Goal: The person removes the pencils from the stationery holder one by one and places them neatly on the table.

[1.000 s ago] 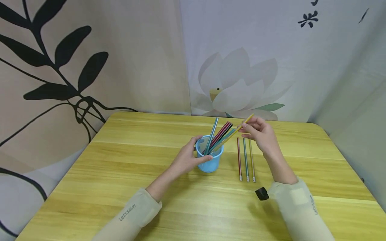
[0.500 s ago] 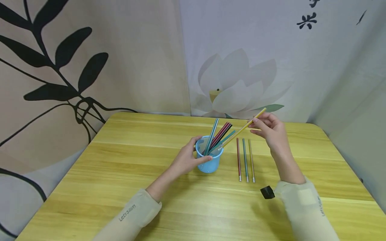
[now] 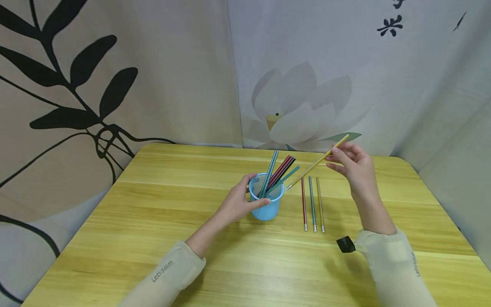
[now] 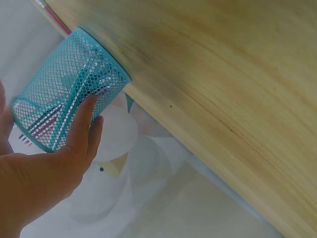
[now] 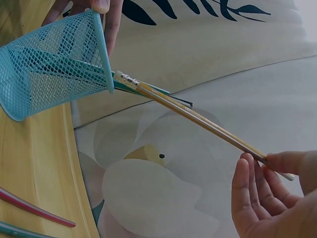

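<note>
A light blue mesh pencil cup (image 3: 267, 212) stands on the wooden table, and my left hand (image 3: 242, 199) grips it round the side near the rim. In the left wrist view, fingers (image 4: 81, 124) lie against the mesh. Teal, dark red and black pencils (image 3: 279, 171) lean inside the cup. My right hand (image 3: 354, 166) pinches a yellow pencil (image 5: 193, 116) close to one end. That pencil slants down toward the cup, its metal-banded eraser end just outside the rim.
Right of the cup, a red pencil (image 3: 304, 204), a teal pencil (image 3: 312, 204) and a yellow pencil (image 3: 320, 205) lie side by side on the table (image 3: 238, 268). A printed curtain (image 3: 184, 76) hangs behind the table's far edge.
My right hand has drawn the yellow pencil up and rightward out of the cup. The left hand and the cup have stayed put.
</note>
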`<state>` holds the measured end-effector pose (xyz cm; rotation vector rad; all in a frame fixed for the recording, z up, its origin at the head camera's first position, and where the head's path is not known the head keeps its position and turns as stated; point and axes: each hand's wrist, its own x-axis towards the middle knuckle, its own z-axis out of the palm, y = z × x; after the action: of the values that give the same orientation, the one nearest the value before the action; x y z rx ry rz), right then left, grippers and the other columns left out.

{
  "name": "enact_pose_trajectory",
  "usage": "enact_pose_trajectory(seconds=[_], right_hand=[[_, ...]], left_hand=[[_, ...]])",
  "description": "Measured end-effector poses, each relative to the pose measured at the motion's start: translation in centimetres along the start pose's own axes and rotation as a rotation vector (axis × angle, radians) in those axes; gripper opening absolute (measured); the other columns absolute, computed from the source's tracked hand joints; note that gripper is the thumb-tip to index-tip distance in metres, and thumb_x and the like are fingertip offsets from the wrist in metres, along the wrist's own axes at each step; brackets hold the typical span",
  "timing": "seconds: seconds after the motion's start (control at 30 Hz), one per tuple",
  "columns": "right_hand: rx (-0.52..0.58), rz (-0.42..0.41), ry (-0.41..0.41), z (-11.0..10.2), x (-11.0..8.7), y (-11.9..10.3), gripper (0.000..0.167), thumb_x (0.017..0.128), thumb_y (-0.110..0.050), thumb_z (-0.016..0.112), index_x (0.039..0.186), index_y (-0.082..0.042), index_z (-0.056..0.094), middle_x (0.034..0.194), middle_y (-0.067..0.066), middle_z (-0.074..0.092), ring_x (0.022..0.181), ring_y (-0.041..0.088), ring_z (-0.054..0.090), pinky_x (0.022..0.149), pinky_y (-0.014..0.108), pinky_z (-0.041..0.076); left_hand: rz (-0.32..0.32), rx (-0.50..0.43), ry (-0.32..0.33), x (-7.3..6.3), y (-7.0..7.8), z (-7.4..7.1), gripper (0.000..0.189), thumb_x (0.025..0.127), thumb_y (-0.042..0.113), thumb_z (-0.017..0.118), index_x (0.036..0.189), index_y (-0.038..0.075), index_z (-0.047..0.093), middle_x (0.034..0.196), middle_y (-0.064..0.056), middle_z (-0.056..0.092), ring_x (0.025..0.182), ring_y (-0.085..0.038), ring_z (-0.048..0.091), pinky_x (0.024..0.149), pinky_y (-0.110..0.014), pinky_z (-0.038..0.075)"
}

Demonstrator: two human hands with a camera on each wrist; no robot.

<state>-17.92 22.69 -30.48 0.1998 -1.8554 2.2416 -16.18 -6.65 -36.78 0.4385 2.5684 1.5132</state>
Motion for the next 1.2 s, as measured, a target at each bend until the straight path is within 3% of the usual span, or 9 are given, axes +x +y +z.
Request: enact_pose_trajectory(seconds=[0.67, 1.2], right_hand=[[0.059, 0.044, 0.049, -1.6, 0.2, 0.2, 0.010, 0.094, -0.009, 0.067, 0.103, -0.006, 0.063, 0.095, -0.004, 0.071, 0.078, 0.008, 0.069, 0.070, 0.022, 0.062], [-0.029, 0.106, 0.090, -3.2, 0.2, 1.1, 0.008, 0.097, -0.013, 0.065, 0.103, -0.009, 0.063, 0.095, -0.010, 0.071, 0.078, 0.006, 0.066, 0.068, 0.018, 0.061]], left_hand=[[0.009, 0.019, -0.005, 0.0, 0.0, -0.1, 0.082, 0.087, 0.029, 0.078, 0.152, 0.005, 0.034, 0.149, -0.018, 0.049, 0.132, -0.041, 0.054, 0.107, -0.056, 0.049], [-0.003, 0.023, -0.008, 0.2, -0.1, -0.1, 0.084, 0.087, 0.030, 0.079, 0.153, 0.006, 0.033, 0.151, -0.018, 0.048, 0.133, -0.041, 0.053, 0.107, -0.056, 0.048]])
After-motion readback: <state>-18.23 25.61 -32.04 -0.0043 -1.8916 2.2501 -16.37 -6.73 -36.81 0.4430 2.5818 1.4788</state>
